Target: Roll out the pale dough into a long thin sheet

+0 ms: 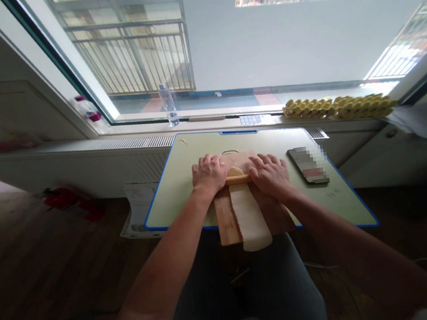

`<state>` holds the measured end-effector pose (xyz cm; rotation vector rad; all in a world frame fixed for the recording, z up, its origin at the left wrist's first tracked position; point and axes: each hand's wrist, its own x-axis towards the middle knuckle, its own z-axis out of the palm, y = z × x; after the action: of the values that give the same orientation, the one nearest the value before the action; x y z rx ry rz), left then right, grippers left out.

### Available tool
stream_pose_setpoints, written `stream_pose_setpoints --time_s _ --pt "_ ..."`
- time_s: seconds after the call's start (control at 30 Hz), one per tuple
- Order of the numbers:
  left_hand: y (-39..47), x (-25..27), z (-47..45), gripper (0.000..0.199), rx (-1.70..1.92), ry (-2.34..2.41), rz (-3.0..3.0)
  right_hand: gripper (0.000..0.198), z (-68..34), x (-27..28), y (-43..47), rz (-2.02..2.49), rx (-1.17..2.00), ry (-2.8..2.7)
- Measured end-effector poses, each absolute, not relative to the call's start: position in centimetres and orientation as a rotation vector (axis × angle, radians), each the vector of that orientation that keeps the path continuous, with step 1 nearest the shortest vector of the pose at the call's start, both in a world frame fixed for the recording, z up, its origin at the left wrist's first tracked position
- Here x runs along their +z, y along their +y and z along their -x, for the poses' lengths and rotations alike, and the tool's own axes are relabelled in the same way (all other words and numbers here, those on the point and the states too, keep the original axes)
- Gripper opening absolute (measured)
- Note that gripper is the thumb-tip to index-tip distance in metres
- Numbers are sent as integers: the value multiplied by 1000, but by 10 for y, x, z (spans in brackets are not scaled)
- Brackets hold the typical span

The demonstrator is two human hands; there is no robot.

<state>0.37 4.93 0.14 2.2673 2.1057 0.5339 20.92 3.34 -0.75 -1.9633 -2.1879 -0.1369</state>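
A wooden rolling pin lies crosswise over a long strip of pale dough. My left hand presses on the pin's left end, fingers pointing forward and curled over it. On its right end rests my right hand, with the fingers bent in the same way. Beneath the dough is a wooden board, and the dough's near end hangs over the board's front edge. A short rounded end of the dough shows beyond the pin. Both ends of the pin are hidden under my hands.
The board sits on a pale green table with a blue rim. A phone lies to the right of my right hand. A plastic bottle and yellow egg cartons stand along the windowsill. Dough scraps lie at the table's far left.
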Motion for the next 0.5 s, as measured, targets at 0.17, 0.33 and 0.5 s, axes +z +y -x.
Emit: stream_pose_setpoints --time_s 0.17,0.33,0.5 --pt "10 -7 -3 32 685 2173 -2287 56 -208 -9 2 1998 -196 -2149" --pt "2 -8 2 33 756 2170 -2279 54 -206 -10 8 2021 -150 -2131" --pt "16 -2 7 32 675 2096 -2299 49 -203 -4 32 2014 -120 -2170"
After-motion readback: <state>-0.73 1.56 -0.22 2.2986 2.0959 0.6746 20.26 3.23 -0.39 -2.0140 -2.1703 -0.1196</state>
